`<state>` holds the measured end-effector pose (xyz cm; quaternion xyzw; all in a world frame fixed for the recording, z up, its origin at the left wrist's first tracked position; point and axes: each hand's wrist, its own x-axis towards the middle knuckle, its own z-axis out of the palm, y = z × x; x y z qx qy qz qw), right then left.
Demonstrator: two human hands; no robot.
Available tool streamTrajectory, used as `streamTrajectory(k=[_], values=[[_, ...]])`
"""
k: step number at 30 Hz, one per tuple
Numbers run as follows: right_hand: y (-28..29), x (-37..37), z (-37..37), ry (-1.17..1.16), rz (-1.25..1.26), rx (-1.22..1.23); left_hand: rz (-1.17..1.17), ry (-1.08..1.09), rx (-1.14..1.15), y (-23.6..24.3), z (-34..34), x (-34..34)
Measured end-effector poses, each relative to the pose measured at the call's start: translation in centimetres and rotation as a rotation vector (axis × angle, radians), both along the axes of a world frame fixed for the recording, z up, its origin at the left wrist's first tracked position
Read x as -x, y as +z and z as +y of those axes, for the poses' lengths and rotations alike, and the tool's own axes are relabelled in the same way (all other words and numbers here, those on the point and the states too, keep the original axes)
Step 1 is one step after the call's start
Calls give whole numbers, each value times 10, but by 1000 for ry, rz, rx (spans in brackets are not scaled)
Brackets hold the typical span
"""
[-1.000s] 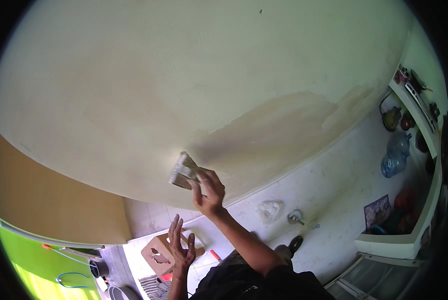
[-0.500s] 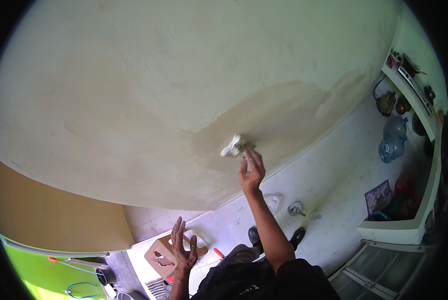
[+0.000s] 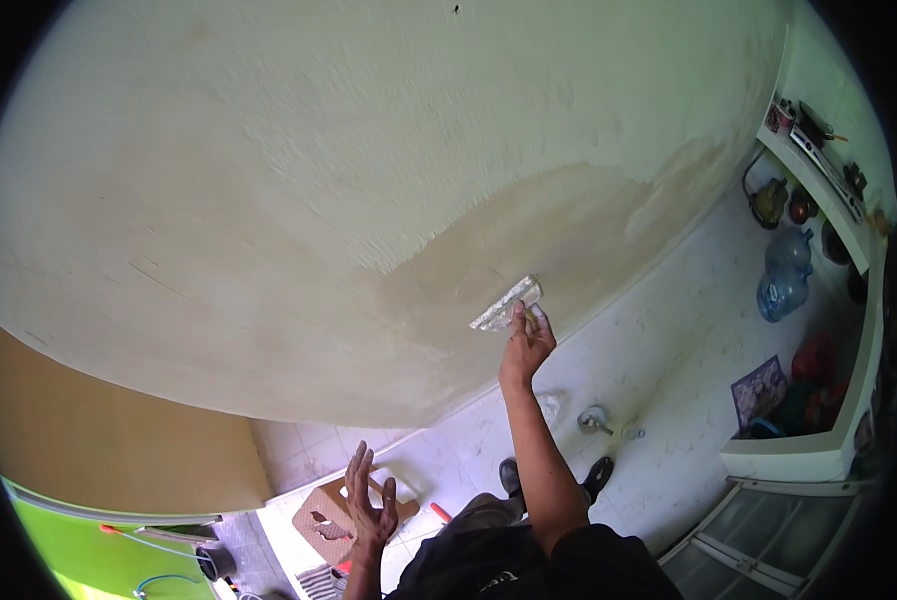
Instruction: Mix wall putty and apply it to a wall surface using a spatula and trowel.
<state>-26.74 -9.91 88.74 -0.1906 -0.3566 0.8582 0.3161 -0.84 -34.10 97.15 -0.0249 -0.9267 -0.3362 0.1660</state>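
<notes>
My right hand [image 3: 528,345] grips a wide putty knife [image 3: 507,303], whose blade is smeared with pale filler. The blade lies at or very close to the wall [image 3: 268,200], over a darker, damp-looking patch [image 3: 448,290] low on its right part. Rough streaks of coating mark the surface above that patch. My left hand [image 3: 370,505] is raised, fingers spread and holding nothing, its skin dusted with something whitish. Below it stands a tan stool [image 3: 320,524] with a cut-out in its top.
White floor tiles [image 3: 658,370] run along the wall's foot, with a small metal pot [image 3: 593,419] near my shoes. To the right, a white counter unit [image 3: 808,460] holds several kitchen things, beside blue water bottles [image 3: 784,275]. A metal-framed glass panel [image 3: 768,540] is at lower right.
My right hand and the putty knife have moved a little right and down. The blade has turned and now shows its long edge. My left hand has barely shifted and stays spread.
</notes>
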Motion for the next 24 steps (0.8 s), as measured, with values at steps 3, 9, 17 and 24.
streamTrajectory(k=[3,9,17,24], values=[[14,-5,-6,96,-38,-48,17,25,-5,1,4,-12],[91,-25,-47,39,74,-149,41,46,-27,12,5,-6],[119,-78,-59,31,339,-721,67,23,39,5,8,1],[21,-1,132,-348,79,-1256,38,-38,51,-2,18,5]])
